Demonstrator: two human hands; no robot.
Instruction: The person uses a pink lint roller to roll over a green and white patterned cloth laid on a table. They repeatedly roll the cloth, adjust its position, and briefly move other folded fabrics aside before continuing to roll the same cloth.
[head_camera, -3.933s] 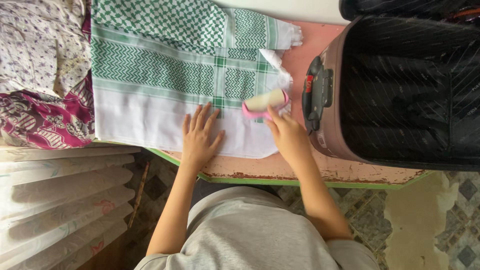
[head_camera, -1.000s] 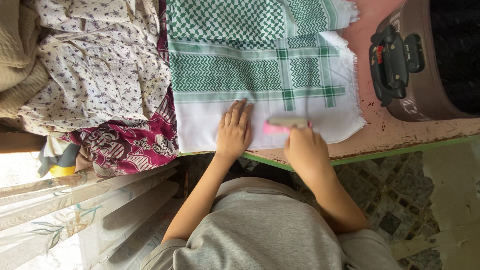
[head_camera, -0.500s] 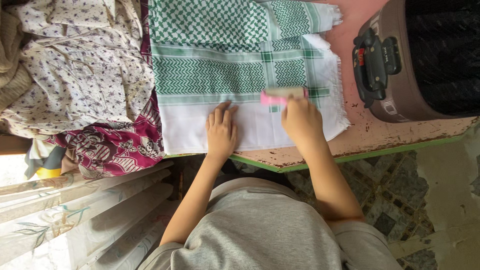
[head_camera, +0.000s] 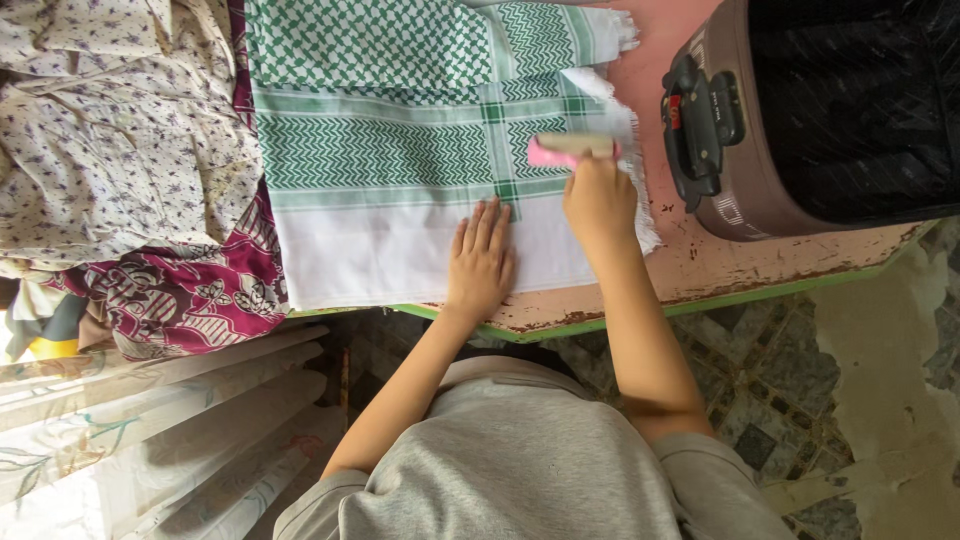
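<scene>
A green-and-white patterned cloth (head_camera: 400, 150) lies folded flat on a pink table (head_camera: 740, 260). My left hand (head_camera: 482, 258) rests palm down on the cloth's white border, fingers together. My right hand (head_camera: 598, 195) grips a pink lint roller (head_camera: 570, 148) and presses it on the cloth near its fringed right edge, over the green checks.
An open dark suitcase (head_camera: 830, 110) with a black handle (head_camera: 700, 115) stands on the table at the right. A heap of floral white and magenta fabrics (head_camera: 130, 180) lies left of the cloth. Pale curtains (head_camera: 150, 420) hang at lower left. A tiled floor (head_camera: 850, 400) shows below the table edge.
My right hand has pushed the lint roller away from me, from the white border up over the green checks. My left hand has shifted slightly right on the cloth. The camera view has drifted.
</scene>
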